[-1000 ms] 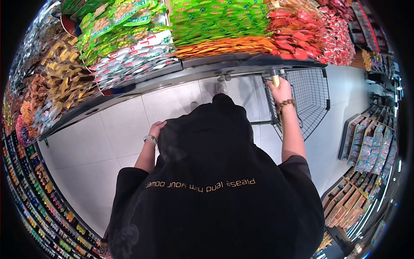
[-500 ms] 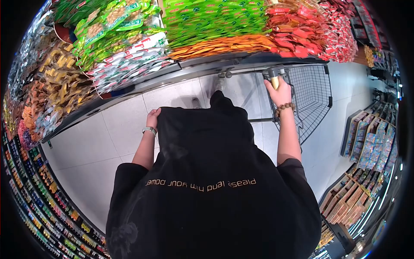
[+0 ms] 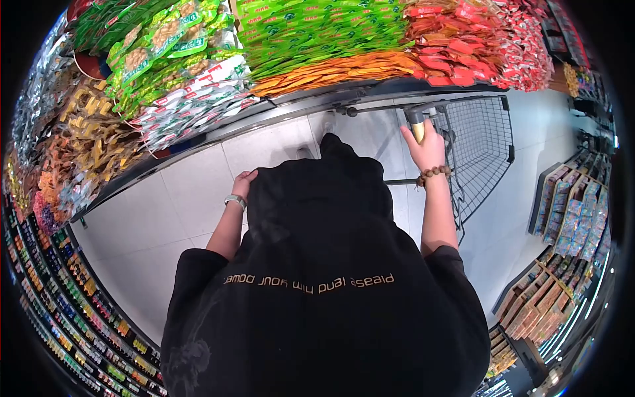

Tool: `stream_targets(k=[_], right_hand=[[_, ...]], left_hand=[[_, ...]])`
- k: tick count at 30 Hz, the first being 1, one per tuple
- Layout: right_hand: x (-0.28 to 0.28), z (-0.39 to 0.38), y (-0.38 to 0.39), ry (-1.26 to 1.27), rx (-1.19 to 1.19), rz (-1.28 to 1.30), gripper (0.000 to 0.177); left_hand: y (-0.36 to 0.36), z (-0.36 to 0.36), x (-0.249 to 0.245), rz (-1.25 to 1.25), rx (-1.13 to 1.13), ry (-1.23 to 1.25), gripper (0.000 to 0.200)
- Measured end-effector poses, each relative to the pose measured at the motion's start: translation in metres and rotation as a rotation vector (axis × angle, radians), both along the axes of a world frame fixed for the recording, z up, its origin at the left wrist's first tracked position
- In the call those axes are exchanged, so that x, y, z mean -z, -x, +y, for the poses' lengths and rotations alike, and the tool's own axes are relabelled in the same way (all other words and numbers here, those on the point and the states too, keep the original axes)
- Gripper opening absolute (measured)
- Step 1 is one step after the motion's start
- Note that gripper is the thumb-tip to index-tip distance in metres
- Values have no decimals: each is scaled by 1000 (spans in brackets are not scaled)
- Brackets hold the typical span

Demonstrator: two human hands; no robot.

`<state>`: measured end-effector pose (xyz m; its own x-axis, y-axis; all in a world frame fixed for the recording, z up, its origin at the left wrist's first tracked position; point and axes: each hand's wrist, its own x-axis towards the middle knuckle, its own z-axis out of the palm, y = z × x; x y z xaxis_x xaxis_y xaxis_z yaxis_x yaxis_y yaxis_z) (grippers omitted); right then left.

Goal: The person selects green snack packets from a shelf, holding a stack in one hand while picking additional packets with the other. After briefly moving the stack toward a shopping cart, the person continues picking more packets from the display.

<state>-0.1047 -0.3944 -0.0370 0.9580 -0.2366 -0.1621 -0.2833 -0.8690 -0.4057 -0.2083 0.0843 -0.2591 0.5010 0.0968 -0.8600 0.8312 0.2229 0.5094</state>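
Note:
My left hand [image 3: 243, 182], with a light watch on the wrist, is closed at the hem of the black shirt [image 3: 317, 231], pinching its edge. On the right, my right hand [image 3: 428, 147] wears a bead bracelet [image 3: 434, 172] and rests around the cream and grey handle [image 3: 418, 130] of a shopping cart. Its thumb sticks out to the left, off the handle, and its other fingers are partly hidden. The wire basket of the cart [image 3: 483, 142] lies just to the right of this hand.
A long bin edge [image 3: 218, 130] runs ahead, heaped with green packets [image 3: 317, 33], red packets [image 3: 456, 46] and brown packets [image 3: 92, 126]. Shelves of small goods [image 3: 73, 298] curve along the left. Display racks [image 3: 572, 205] and boxes [image 3: 539, 301] stand at the right.
My left hand sits slightly farther right and lower with the hem. My right thumb has spread away from the handle. The bins and cart have shifted slightly in view.

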Motion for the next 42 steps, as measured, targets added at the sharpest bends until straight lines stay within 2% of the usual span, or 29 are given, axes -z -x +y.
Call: stream_targets(k=[4,8,9,12,15,18,19,22,25,28,29,31,34,35,38,41,42], right_hand=[[-8,2,-1,-24,-18,5,52],[-17,-7,-7,-160,-40,-174,43],[-25,-7,-9,-122,-17,-212,36],[-62,-13,-17,-187,65,-247,22],[-73,-27,-22,-145,84,-373,14],[-80,-36,-33,-123,91,-456,9],[-82,-37,-37,-131,72,-487,8],[-97,-29,-58,-193,-28,-522,6],[-108,-14,-84,-270,-195,-502,9],[-114,7,-116,-391,-356,-510,12],[-109,9,-127,-448,-418,-469,22],[-108,24,-149,-425,-509,-449,29],[-103,45,-177,-344,-647,-469,38],[-101,50,-183,-310,-689,-483,40],[-98,66,-197,-350,-784,-543,43],[-95,79,-205,-227,-819,-525,47],[-94,83,-208,-183,-825,-516,48]], left_hand=[[-19,10,-10,12,114,-23,18],[-45,3,-22,23,190,-72,13],[-51,1,-23,19,198,-72,12],[-65,-8,-24,-41,241,-177,22],[-81,-18,-33,-296,422,-274,33],[-110,-44,-94,-404,634,-407,39],[-118,-48,-110,-455,685,-379,34],[-147,-71,-194,-437,739,-47,27],[-174,-96,-295,-693,844,52,21],[-194,-101,-340,-1096,789,-223,20],[-203,-106,-343,-1175,751,-487,21],[-228,-121,-341,-1289,653,-1018,23],[-247,-135,-326,-1186,681,-1241,25],[-247,-138,-322,-1122,711,-1218,27],[-247,-139,-323,-1088,856,-1368,28],[-248,-138,-322,-1050,859,-1373,33],[-250,-139,-321,-1068,783,-1332,34]])
